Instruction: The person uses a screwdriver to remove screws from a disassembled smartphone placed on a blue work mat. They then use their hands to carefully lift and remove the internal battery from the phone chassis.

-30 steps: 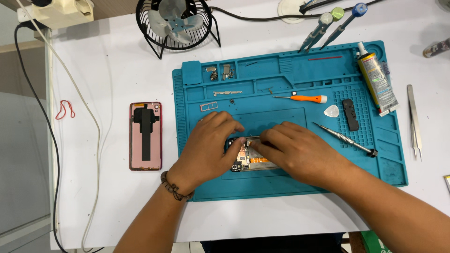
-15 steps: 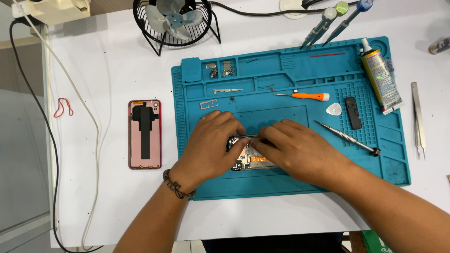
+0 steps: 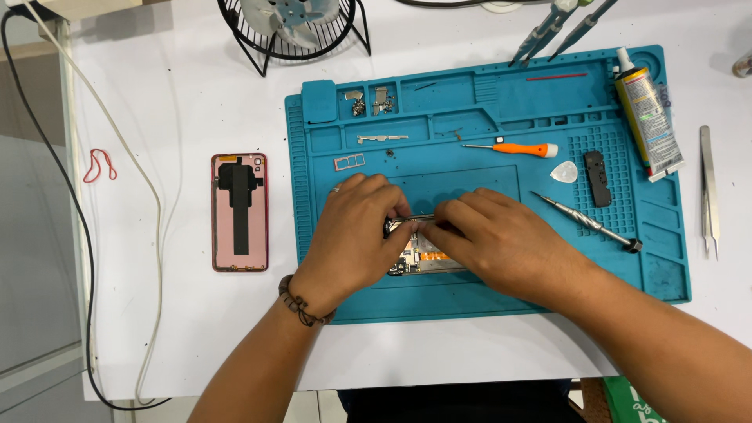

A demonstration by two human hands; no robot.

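My left hand (image 3: pixel 354 233) and my right hand (image 3: pixel 495 239) meet over an opened phone (image 3: pixel 419 254) that lies on a blue work mat (image 3: pixel 470 94). Both hands grip the phone at its upper edge, where a thin metal part shows between my fingertips. Only a strip of the phone's circuit board, with an orange patch, is visible between the hands. A bead bracelet sits on my left wrist.
A pink phone back cover (image 3: pixel 240 212) lies left of the mat. On the mat are an orange screwdriver (image 3: pixel 517 148), a metal screwdriver (image 3: pixel 587 223), a white pick (image 3: pixel 563 171), a black part (image 3: pixel 598 178), a glue tube (image 3: pixel 648 117) and small parts in trays. Tweezers (image 3: pixel 709 192) lie right; a fan (image 3: pixel 290 23) stands behind.
Both hands stay on the phone with only small finger shifts. The view has drifted slightly.
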